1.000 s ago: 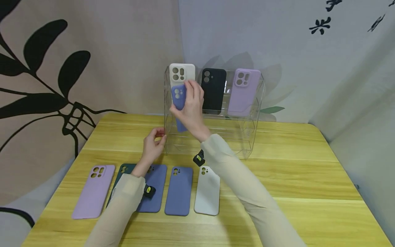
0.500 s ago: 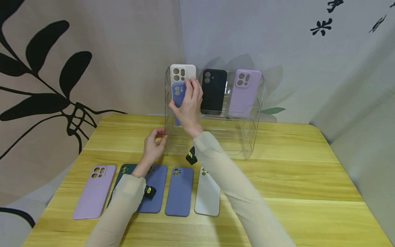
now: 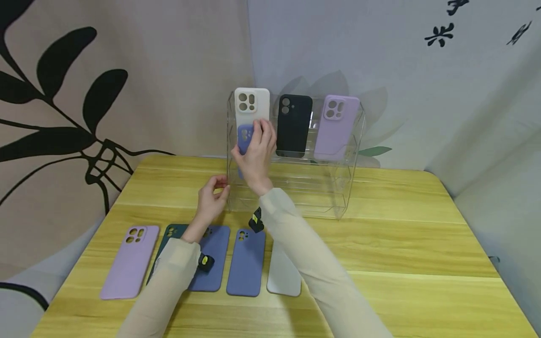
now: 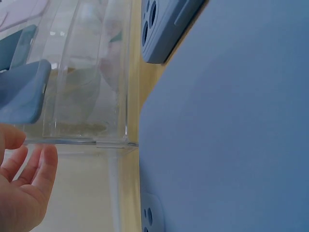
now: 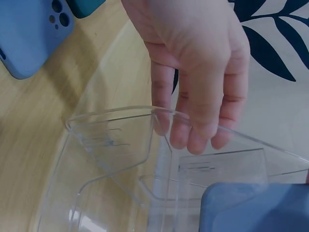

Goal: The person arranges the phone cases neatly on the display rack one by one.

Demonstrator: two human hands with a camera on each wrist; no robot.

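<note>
My right hand [image 3: 257, 155] holds a blue phone case [image 3: 243, 134] upright by its side edges, in front of a white phone case [image 3: 252, 115] at the left of a clear tiered display rack [image 3: 296, 183]. The right wrist view shows the lower end of the blue case [image 5: 251, 210] inside the rack. At the rack's left side panel, my left hand [image 3: 211, 199] pinches the edge, thumb on one face and fingers on the other. A black phone case [image 3: 293, 126] and a purple phone case [image 3: 336, 126] lean on the top tier.
On the wooden table [image 3: 405, 244], a row of cases lies in front: a lilac one [image 3: 128, 263], a dark green one [image 3: 171, 231] partly under my left forearm, two blue ones [image 3: 211, 267] and a pale one [image 3: 283, 272] partly hidden by my right sleeve. A patterned curtain [image 3: 190, 70] hangs behind.
My right hand shifts slightly left, and the blue case sits lower against the white one, showing more of the white case. My left hand stays at the rack's side.
</note>
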